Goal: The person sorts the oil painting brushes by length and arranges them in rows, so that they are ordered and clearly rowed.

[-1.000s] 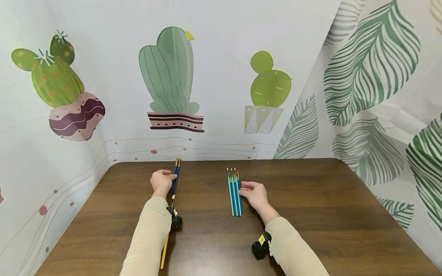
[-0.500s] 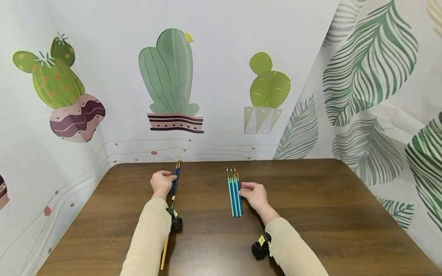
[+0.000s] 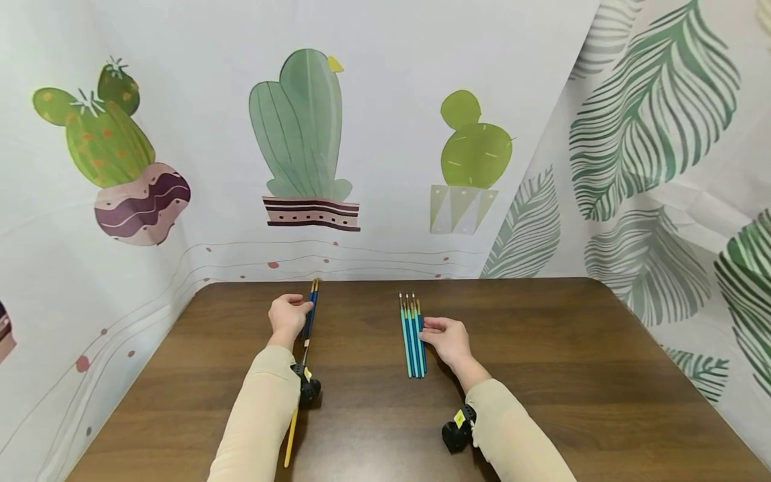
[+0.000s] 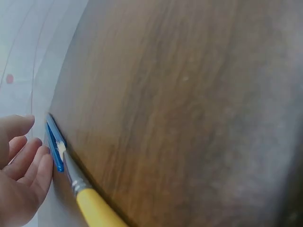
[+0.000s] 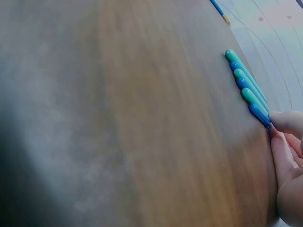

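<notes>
Beside a pair of dark blue paintbrushes (image 3: pixel 310 313) near the far table edge is my left hand (image 3: pixel 288 314). In the left wrist view its fingers (image 4: pixel 29 165) are loosely spread and grip nothing; whether they touch the brushes I cannot tell. A larger yellow-handled paintbrush (image 4: pixel 97 208) lies in line below the pair, partly under my left wrist in the head view. To the right lies a row of teal and blue paintbrushes (image 3: pixel 411 341), side by side, bristles away from me. My right hand (image 3: pixel 448 340) pinches the row's rightmost blue paintbrush (image 5: pixel 259 115) between thumb and fingers.
Everything lies on a brown wooden table (image 3: pixel 361 415). Behind its far edge hangs a pale cloth (image 3: pixel 385 134) printed with cacti and leaves. Each wrist carries a small black camera (image 3: pixel 458 432).
The head view has shifted slightly. Both hands and all the brushes stay in the same places on the table.
</notes>
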`<control>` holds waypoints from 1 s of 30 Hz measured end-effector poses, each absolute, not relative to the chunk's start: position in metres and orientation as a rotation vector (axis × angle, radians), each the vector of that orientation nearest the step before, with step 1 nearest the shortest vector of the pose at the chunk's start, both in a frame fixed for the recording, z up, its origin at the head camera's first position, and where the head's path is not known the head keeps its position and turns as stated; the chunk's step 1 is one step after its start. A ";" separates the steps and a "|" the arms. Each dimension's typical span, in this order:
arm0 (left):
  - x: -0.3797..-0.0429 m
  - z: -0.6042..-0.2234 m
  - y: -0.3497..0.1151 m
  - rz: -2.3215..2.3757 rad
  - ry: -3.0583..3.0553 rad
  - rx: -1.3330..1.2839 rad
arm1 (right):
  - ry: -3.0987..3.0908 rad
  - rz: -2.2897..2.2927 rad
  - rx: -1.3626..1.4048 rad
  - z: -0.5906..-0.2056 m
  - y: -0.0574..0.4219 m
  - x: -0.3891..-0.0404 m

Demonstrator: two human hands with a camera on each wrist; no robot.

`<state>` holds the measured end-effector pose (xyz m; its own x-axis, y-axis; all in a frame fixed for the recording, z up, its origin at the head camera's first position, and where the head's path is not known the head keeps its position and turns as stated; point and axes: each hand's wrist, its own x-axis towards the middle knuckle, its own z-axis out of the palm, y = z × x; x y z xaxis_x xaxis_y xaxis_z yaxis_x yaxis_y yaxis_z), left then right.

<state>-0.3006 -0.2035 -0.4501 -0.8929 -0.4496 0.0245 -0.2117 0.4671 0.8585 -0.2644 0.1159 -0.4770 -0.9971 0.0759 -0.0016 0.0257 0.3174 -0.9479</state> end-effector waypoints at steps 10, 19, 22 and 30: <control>-0.295 -0.445 -0.182 -1.413 -2.472 0.462 | -2.506 1.818 -0.104 -0.476 0.115 -0.263; -0.289 -0.439 -0.149 -1.466 -2.468 0.350 | -2.500 1.807 -0.105 -0.479 0.115 -0.266; -0.287 -0.439 -0.141 -1.484 -2.476 0.311 | -2.496 1.806 -0.093 -0.479 0.114 -0.267; -0.276 -0.449 -0.114 -1.538 -2.485 0.230 | -2.500 1.802 -0.102 -0.479 0.116 -0.262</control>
